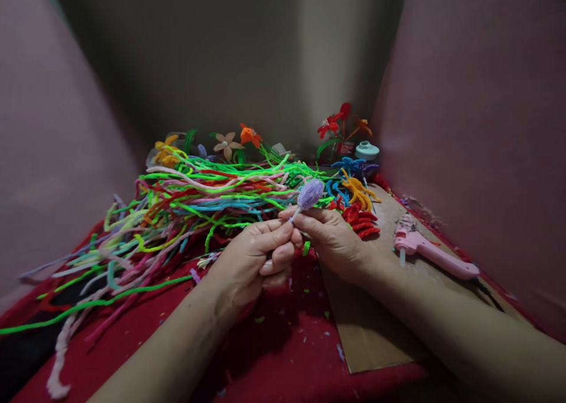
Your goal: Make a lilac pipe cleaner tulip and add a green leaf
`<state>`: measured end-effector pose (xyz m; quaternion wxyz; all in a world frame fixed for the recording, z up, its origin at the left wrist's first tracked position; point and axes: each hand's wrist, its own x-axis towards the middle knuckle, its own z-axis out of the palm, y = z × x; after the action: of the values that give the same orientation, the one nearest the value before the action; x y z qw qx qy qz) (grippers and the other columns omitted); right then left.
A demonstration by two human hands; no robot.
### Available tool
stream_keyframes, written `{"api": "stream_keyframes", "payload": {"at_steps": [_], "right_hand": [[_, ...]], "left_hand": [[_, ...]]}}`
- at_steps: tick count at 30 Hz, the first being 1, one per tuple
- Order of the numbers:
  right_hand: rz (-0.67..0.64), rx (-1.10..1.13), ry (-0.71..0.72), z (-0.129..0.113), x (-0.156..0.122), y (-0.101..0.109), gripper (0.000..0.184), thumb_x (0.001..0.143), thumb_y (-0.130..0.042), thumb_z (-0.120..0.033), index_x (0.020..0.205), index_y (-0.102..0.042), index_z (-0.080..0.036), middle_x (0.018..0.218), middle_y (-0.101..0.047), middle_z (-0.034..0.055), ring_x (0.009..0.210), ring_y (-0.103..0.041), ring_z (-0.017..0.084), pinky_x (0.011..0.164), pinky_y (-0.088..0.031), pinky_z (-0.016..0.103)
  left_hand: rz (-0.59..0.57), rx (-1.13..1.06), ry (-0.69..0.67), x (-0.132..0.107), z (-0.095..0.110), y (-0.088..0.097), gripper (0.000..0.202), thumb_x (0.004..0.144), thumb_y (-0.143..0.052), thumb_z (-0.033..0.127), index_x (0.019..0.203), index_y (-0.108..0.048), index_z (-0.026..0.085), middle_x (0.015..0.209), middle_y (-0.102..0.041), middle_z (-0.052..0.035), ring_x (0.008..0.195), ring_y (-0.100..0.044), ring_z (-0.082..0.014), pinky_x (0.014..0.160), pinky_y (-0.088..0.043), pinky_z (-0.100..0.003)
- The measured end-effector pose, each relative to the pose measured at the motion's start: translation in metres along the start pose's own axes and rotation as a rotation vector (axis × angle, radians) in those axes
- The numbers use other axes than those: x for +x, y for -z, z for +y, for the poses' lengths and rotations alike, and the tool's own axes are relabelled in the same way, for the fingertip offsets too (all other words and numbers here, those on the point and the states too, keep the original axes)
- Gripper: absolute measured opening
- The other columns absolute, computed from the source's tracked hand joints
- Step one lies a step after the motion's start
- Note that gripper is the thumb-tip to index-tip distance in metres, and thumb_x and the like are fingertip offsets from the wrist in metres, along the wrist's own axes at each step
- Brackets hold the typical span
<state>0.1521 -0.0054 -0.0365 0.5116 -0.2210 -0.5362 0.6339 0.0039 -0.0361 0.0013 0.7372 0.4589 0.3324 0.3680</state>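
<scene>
Both my hands meet at the middle of the red cloth (283, 350). My left hand (254, 261) is closed, its thumb and fingers pinched on the short stem of a small lilac pipe-cleaner bud (309, 194). My right hand (333, 238) pinches the same stem from the other side, just under the fuzzy head. The bud points up and away from me. A big heap of loose pipe cleaners (186, 208) in green, pink, blue and red lies right behind my hands.
A pink glue gun (431, 253) lies on a cardboard sheet (367, 332) at the right. Red (362, 223), yellow (360, 192) and blue (351, 166) pipe-cleaner pieces lie beyond my right hand. Finished pipe-cleaner flowers (247, 136) and a pale round holder (367, 150) stand at the back wall.
</scene>
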Motion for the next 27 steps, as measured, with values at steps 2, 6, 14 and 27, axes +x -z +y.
{"api": "stream_keyframes", "payload": {"at_steps": [2, 6, 14, 27], "right_hand": [[0.024, 0.018, -0.014, 0.002, -0.001, -0.001, 0.016, 0.079, -0.065, -0.032, 0.088, -0.072, -0.023, 0.067, -0.061, -0.0019, 0.062, -0.053, 0.01, 0.069, -0.043, 0.027], [0.084, 0.03, -0.003, 0.003, -0.001, -0.003, 0.014, 0.077, -0.066, -0.031, 0.086, -0.072, -0.022, 0.076, -0.065, -0.0003, 0.065, -0.054, 0.01, 0.062, -0.041, 0.024], [0.13, 0.028, 0.007, -0.002, -0.001, -0.008, 0.012, 0.074, -0.068, -0.027, 0.082, -0.073, -0.02, 0.069, -0.066, -0.0022, 0.061, -0.055, 0.009, 0.061, -0.042, 0.023], [0.005, -0.078, 0.056, 0.001, -0.001, -0.002, 0.022, 0.083, -0.06, -0.03, 0.101, -0.07, -0.025, 0.082, -0.066, 0.0001, 0.07, -0.055, 0.011, 0.072, -0.045, 0.029]], "left_hand": [[0.089, 0.205, -0.068, 0.001, -0.001, -0.004, 0.025, 0.086, -0.048, 0.035, 0.071, -0.052, 0.016, 0.047, -0.033, 0.0084, 0.035, -0.017, -0.0029, 0.034, -0.017, -0.016], [0.383, 1.022, -0.385, 0.003, -0.012, -0.007, 0.018, 0.086, -0.046, 0.03, 0.077, -0.053, 0.016, 0.064, -0.054, -0.0004, 0.052, -0.047, -0.01, 0.05, -0.033, -0.021], [0.546, 1.639, -0.622, 0.01, -0.03, 0.007, 0.019, 0.091, -0.036, 0.024, 0.088, -0.053, 0.016, 0.071, -0.064, -0.0057, 0.063, -0.063, -0.0188, 0.055, -0.037, -0.026], [0.464, 1.195, -0.542, 0.005, -0.016, 0.001, 0.024, 0.089, -0.042, 0.028, 0.085, -0.062, 0.015, 0.053, -0.045, 0.0047, 0.046, -0.04, -0.0081, 0.05, -0.033, -0.019]]}}
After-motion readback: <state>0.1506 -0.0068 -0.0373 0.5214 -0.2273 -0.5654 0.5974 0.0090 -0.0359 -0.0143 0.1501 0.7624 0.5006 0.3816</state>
